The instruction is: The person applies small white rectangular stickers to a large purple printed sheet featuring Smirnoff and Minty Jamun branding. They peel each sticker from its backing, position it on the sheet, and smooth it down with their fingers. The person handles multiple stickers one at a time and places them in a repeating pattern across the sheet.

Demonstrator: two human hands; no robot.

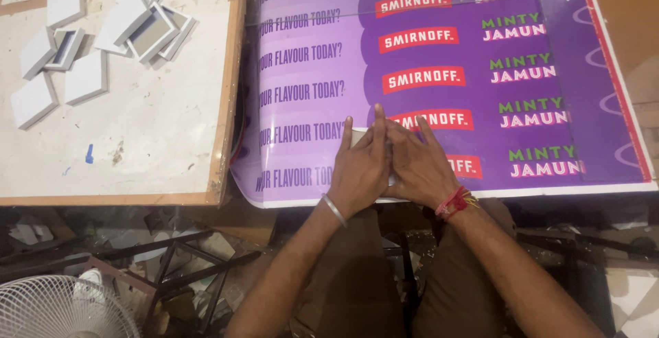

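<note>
Both hands, left [359,168] and right [420,166], fingers flat and unclenched, press a small white piece [358,136] onto the purple printed sheet [439,70]; smoothing step judged underway, next needing firm, even pressure.

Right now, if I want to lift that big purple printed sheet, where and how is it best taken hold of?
Probably by the purple printed sheet near-left corner, coming from the near edge. That edge overhangs and curls slightly beside the wooden board, so fingers can slip underneath. The left hand and right hand already press flat close by.
</note>
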